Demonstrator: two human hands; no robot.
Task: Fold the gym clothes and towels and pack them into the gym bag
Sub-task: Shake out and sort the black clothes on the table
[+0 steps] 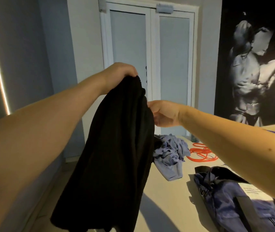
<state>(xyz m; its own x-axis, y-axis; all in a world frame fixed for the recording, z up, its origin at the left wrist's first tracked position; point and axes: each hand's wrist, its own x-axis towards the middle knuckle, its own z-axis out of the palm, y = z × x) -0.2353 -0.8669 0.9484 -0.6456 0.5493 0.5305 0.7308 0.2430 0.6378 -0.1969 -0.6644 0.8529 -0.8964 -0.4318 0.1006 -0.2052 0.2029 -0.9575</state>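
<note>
A black garment (116, 156) hangs in the air in front of me, held up above the pale table (166, 198). My left hand (121, 71) grips its top edge from above. My right hand (164, 113) pinches its right side a little lower, with the fingertips hidden behind the cloth. A crumpled blue-grey garment (171, 153) lies on the table beyond it. The dark blue gym bag (233, 200) lies at the right, partly under my right forearm.
An orange resistance band (200, 154) lies coiled behind the bag, with a small dark bottle (194, 138) near the table's far edge. White double doors stand behind the table. A black-and-white wall poster covers the right wall.
</note>
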